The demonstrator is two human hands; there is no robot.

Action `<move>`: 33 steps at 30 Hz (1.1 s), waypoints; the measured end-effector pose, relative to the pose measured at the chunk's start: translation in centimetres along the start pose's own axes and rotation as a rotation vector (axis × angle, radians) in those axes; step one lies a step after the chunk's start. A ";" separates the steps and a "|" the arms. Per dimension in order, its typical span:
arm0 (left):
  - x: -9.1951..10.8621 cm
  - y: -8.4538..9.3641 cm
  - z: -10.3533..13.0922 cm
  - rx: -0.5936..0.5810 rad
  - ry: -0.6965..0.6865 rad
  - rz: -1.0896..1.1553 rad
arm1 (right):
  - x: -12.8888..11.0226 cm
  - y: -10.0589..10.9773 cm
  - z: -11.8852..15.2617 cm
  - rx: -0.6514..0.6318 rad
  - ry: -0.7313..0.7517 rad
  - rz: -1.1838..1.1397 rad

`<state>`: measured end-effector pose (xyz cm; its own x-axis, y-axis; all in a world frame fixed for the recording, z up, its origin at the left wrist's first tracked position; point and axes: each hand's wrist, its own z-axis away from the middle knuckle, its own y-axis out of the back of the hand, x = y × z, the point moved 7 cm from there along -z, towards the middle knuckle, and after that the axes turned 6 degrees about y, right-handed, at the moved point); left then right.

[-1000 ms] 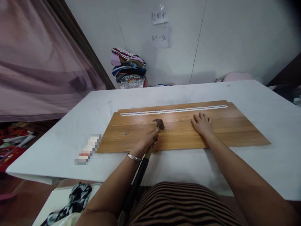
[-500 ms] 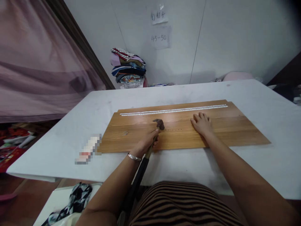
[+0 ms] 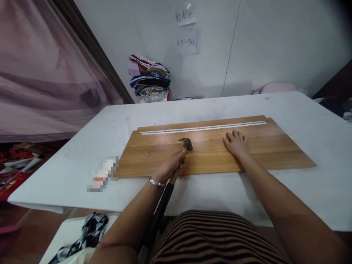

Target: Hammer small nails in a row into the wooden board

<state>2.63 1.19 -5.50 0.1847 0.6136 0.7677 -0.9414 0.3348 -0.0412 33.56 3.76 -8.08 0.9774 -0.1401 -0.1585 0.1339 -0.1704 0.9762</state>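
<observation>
My left hand is wrapped round the neck of a claw hammer, close below its rusty head. The hammer's long handle, with a black grip, runs back under my forearm toward my body. Its head is over a wooden board, at the left end of a row of small dark nail heads or holes. My right hand lies on the board to the right of that row, fingers spread and nothing held. A few loose nails lie on the board's left part.
Two white printed strips run along the board's far side. A blurred-out box lies left of the board on the white-covered table. Folded cloths are stacked by the wall. A stool with patterned cloth stands at lower left.
Almost nothing differs. Both hands and the hammer keep their places on the board; the whole view has shifted very slightly.
</observation>
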 end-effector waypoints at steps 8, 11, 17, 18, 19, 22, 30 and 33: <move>0.1 0.0 0.2 0.017 0.020 0.002 | -0.2 0.3 0.1 0.008 0.004 -0.011; 0.2 0.1 0.1 0.008 -0.003 0.006 | -0.2 0.4 0.2 -0.001 0.003 -0.014; 0.2 0.1 0.2 0.018 0.017 0.013 | -0.2 0.4 0.1 -0.001 0.001 -0.003; 0.2 0.1 0.3 0.021 0.023 0.014 | -0.2 0.3 0.1 -0.003 0.001 -0.004; 0.2 0.0 0.4 0.023 0.027 0.015 | -0.2 0.3 0.1 -0.005 0.000 -0.005; 0.3 0.0 0.5 0.015 0.021 0.017 | -0.2 0.3 0.2 -0.003 0.000 0.000; 0.2 -0.1 0.4 0.023 0.026 0.008 | -0.3 0.4 0.1 -0.012 0.008 0.002; 0.3 -0.1 0.4 0.008 0.009 0.004 | -0.2 0.3 0.1 -0.009 0.006 -0.001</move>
<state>2.63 1.07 -5.05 0.1834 0.6214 0.7617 -0.9444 0.3264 -0.0389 33.42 3.68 -7.79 0.9781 -0.1342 -0.1590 0.1367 -0.1620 0.9773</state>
